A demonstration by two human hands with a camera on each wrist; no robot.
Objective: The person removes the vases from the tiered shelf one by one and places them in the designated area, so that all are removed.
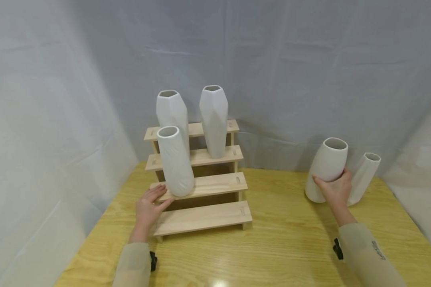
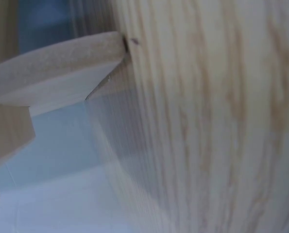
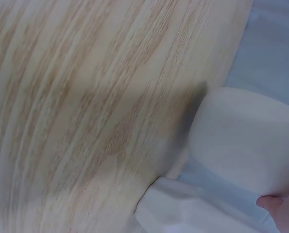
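- Pale sheeting (image 1: 294,59) is seen hung behind and at both sides of a wood-grained tabletop (image 1: 280,247) in the head view
- On the left part of the tabletop, a four-tiered wooden stand (image 1: 202,218) is set
- By its second tier from the top, a faceted white vase (image 1: 214,115) is borne upright; to the left of it, another faceted vase (image 1: 172,107) is placed, its base hidden
- A textured white vase (image 1: 177,163) is stood upright near the left end of the third tier from the top, in front of the partly hidden one
- At that same end, the left hand (image 1: 151,205) is laid, just beside the base of the textured vase, its grip spread wide
- Well apart from the stand, at the right, a smooth white vase (image 1: 328,163) is held round its side in the grip of the right hand (image 1: 337,189)
- Just to the right of that hand, a slender faceted vase (image 1: 363,179) is partly covered by it
- In the left wrist view, wood grain and part of the stand are shown; only a sliver of a finger is caught, so the grip cannot be told from there
- In the right wrist view, the smooth vase is touched by a fingertip; whether its base is rested on the tabletop cannot be told
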